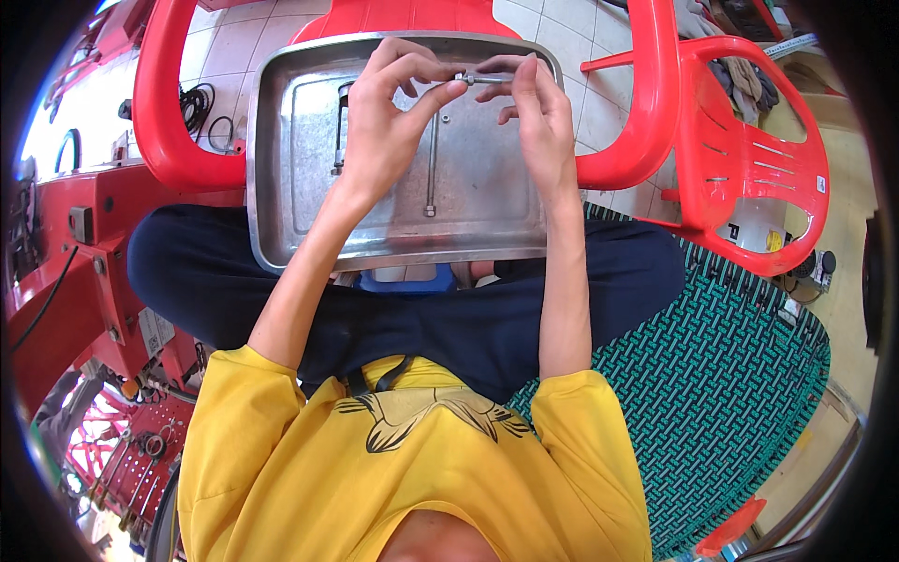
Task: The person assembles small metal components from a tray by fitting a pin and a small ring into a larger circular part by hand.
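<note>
Silvery steel bolt (483,81) above the metal tray (496,187): the left hand (387,117) pinches its hex end (462,78); the right hand (543,117) seems to hold the shank (493,81), its fingertip contact poorly seen. It should be rigid, light, possibly slick; best gripped by hex flats and shank.

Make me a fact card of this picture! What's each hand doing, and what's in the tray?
Left hand: pinching one end of a metal bolt
Right hand: at the bolt's other end; grip hard to tell
Tray: shiny metal, below both hands
In tray: long thin rod, small nut, partly hidden metal piece
Shirt: yellow
</note>
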Motion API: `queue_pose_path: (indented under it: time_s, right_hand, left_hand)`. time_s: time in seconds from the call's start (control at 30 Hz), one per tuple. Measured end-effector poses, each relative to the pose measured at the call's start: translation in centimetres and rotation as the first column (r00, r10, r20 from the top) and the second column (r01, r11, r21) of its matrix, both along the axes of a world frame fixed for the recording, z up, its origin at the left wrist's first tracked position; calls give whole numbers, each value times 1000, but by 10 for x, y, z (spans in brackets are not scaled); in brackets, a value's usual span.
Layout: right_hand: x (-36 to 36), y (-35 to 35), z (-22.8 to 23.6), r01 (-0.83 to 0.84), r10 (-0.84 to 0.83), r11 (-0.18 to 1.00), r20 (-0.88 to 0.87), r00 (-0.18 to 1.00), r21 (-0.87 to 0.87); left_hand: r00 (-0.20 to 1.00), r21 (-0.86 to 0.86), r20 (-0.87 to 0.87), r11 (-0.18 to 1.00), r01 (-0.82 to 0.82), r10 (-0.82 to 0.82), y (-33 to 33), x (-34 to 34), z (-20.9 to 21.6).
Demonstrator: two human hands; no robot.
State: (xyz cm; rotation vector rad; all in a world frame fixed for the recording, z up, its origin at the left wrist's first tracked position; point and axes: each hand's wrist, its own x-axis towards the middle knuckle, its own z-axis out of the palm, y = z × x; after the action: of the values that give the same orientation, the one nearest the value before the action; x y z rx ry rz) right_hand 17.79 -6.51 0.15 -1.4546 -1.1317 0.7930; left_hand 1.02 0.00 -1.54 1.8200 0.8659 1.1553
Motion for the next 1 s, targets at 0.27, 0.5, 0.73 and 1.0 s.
queue_pose_path:
  time_s: [0.27,0.5,0.73,1.0]
  right_hand:
    - [-1,-1,4,-72,73,997,-75,995,15]
    - [6,-3,0,-98,97,995,-27,995,-24]
    - [3,-1,-2,-142,141,989,-48,989,-29]
    - [3,-1,-6,-38,32,997,85,996,67]
  left_hand:
    - [1000,-7,-22,1000,13,-13,-2,-2,2]
    - [1000,21,-5,1000,18,-18,-2,-1,1]
    - [1000,17,3,999,30,-30,0,-1,1]
    - [998,-120,38,992,49,-45,-3,3,7]
